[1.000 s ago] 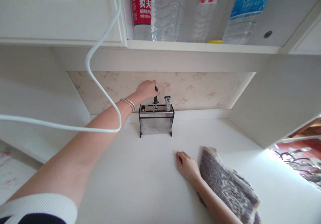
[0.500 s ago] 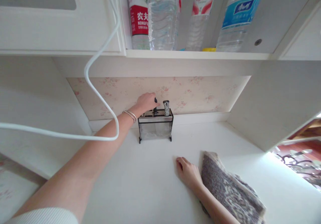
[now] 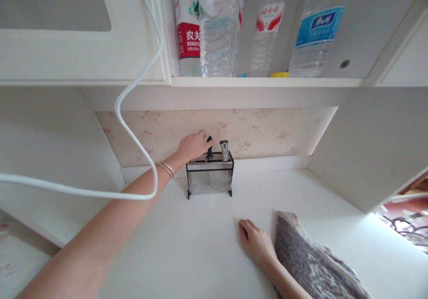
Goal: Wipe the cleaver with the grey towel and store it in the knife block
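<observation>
- Biggest thing in the way is a white cable (image 3: 117, 107), which droops past the cupboard door (image 3: 67, 58), bends, and cuts right across the view of the left forearm.
- Left hand (image 3: 194, 146) is up at the slotted holder (image 3: 200, 180), thumb and pointer finger apart, thumb overlapping the black handle (image 3: 209, 153). Can't really tell if they're touching.
- That handle sticks upright out of the holder's top, with a mottled grey handle (image 3: 224, 151) just to its right.
- Holder's near the back of the worktop (image 3: 187, 250), see-through front, dark frame and little feet.
- Thin bangles (image 3: 169, 168) on the left wrist.
- Right hand (image 3: 257, 242) rests on the worktop, loosely curled; can't tell if the fingertips meet the palm.
- Crumpled grey-brown towel (image 3: 307, 250) is just beside it, partly behind that forearm.
- Shelf (image 3: 267, 82) overhead has a red-label bottle (image 3: 189, 40) half hidden by a big clear bottle (image 3: 219, 40), then a red-and-white-label bottle (image 3: 265, 35) and a blue-label bottle (image 3: 314, 35). Some small yellow thing (image 3: 279, 74) pokes up between those last two.
- Worktop's plain white, with pink-flowered wallpaper (image 3: 160, 129) behind and a pale side panel (image 3: 361, 147) on the right.
- Past the right edge there's a reddish patch with dark curly shapes (image 3: 406, 227), too blurry to name.
</observation>
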Demonstrator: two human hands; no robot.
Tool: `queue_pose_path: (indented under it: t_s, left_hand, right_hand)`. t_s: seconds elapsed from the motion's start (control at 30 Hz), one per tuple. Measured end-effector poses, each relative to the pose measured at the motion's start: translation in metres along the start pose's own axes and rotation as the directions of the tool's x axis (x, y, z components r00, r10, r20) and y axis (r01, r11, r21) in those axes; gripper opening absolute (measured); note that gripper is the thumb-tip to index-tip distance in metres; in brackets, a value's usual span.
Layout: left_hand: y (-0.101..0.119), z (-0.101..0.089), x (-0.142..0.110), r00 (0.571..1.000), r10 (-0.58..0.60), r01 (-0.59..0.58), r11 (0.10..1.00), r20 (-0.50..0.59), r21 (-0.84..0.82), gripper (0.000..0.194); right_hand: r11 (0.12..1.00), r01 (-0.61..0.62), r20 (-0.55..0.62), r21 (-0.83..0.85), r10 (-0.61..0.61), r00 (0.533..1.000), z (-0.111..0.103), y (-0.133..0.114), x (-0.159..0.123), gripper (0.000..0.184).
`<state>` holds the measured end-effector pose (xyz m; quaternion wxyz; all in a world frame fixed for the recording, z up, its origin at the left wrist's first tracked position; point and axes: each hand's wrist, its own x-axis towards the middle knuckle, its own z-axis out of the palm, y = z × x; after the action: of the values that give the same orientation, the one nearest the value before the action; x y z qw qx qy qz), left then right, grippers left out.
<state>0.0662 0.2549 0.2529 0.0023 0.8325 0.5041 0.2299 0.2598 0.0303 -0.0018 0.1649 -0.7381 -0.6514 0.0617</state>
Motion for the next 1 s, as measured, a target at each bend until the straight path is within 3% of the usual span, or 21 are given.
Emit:
queue_pose_path:
  t_s: [0.1, 0.2, 0.37, 0.47, 0.57, 0.73, 1.0]
  left_hand:
    - [-0.022, 0.007, -0.013, 0.987, -0.16, 0.154, 0.977, -0.029, -0.15, 0.055]
    - [-0.049, 0.018, -0.026, 0.956, -0.294, 0.29, 0.938, 0.01, -0.192, 0.048]
    - [-0.079, 0.042, -0.039, 0.871, -0.401, 0.482, 0.809, 0.285, -0.337, 0.064]
    - [-0.081, 0.054, -0.043, 0.833, -0.347, 0.531, 0.72, 0.432, -0.447, 0.064]
    - [-0.079, 0.062, -0.046, 0.824, -0.301, 0.545, 0.655, 0.48, -0.524, 0.056]
    - [-0.076, 0.067, -0.043, 0.827, -0.309, 0.55, 0.619, 0.47, -0.56, 0.049]
    - [-0.062, 0.074, -0.041, 0.844, -0.351, 0.531, 0.661, 0.406, -0.53, 0.045]
  right_hand:
    - [1.0, 0.007, -0.005, 0.004, -0.006, 1.0, 0.001, 0.001, 0.001, 0.025]
    - [1.0, 0.009, -0.005, 0.005, -0.009, 1.0, 0.002, 0.001, 0.001, 0.025]
    - [1.0, 0.005, 0.001, -0.001, -0.005, 1.0, 0.002, 0.001, 0.001, 0.025]
    - [1.0, 0.007, 0.005, 0.0, -0.007, 1.0, 0.002, 0.001, 0.001, 0.025]
    - [1.0, 0.015, -0.004, 0.004, -0.015, 1.0, 0.004, 0.002, 0.001, 0.024]
    - [1.0, 0.029, -0.016, 0.011, -0.029, 0.999, 0.006, 0.003, 0.002, 0.025]
    - [1.0, 0.025, -0.009, 0.015, -0.025, 1.0, 0.002, 0.001, 0.002, 0.025]
